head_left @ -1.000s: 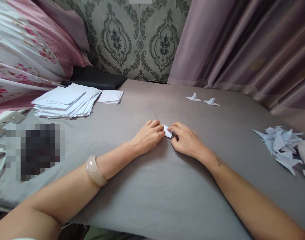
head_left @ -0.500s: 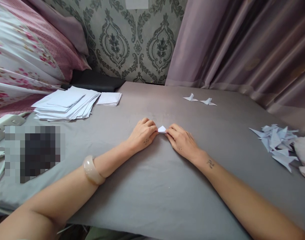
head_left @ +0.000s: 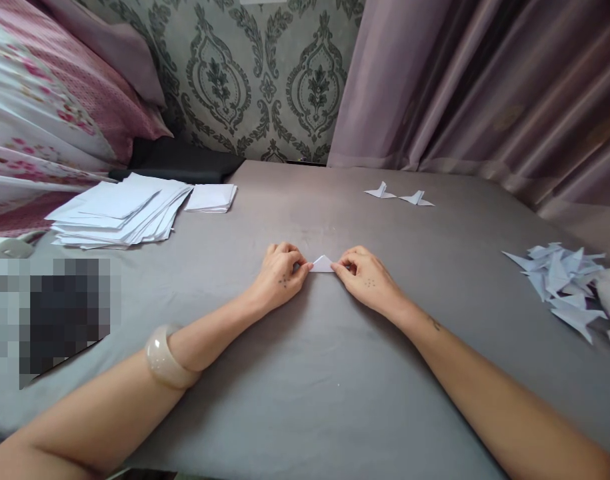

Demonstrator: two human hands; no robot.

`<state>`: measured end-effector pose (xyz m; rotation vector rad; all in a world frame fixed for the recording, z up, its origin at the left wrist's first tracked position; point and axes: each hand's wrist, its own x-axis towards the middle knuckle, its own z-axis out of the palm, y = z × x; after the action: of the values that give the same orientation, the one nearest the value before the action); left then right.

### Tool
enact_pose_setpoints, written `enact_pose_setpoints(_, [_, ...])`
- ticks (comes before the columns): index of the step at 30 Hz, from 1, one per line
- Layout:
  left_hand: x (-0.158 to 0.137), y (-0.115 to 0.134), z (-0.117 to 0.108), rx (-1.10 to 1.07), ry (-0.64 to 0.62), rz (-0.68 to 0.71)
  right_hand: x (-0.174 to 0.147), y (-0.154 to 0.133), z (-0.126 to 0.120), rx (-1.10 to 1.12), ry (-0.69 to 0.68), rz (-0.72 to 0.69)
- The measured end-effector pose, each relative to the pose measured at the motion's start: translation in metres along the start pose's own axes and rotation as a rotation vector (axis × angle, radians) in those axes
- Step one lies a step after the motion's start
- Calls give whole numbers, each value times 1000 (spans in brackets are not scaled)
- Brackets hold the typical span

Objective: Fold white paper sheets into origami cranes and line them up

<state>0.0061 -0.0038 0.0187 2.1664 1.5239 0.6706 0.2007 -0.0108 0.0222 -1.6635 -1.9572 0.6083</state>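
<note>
Between my two hands is a small folded sheet of white paper [head_left: 323, 265], its visible part a low triangle with the point facing away from me. My left hand [head_left: 283, 273] pinches its left corner between thumb and fingers. On the other side, my right hand [head_left: 367, 275] pinches the right corner the same way. The paper is at or just above the grey cloth; I cannot tell which. My fingers cover both of its ends.
A stack of white sheets [head_left: 109, 213] lies at the left, beside a smaller paper stack [head_left: 211, 198]. Two folded paper birds [head_left: 381, 191] stand at the back right. A heap of folded paper pieces [head_left: 559, 270] lies far right. Grey cloth [head_left: 285, 387] covers the surface.
My hands have moved slightly apart and a little nearer to me, and more of the folded paper shows between them. The camera view has shifted slightly.
</note>
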Motion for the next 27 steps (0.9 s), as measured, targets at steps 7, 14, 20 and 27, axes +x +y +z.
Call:
enact_pose_setpoints(7, [1,-5,6,34,34,-4,2,-1,4,-54,38,33])
enact_pose_setpoints(14, [1,-14,12,73,66,95,3,-2,2,-85,3,36])
enact_pose_setpoints(20, [0,-11,9,144,44,120,3,-2,-2,-94,-26,33])
enact_pose_setpoints(27, [1,-2,-2,264,-69,308,-1,2,0,-111,-5,-88])
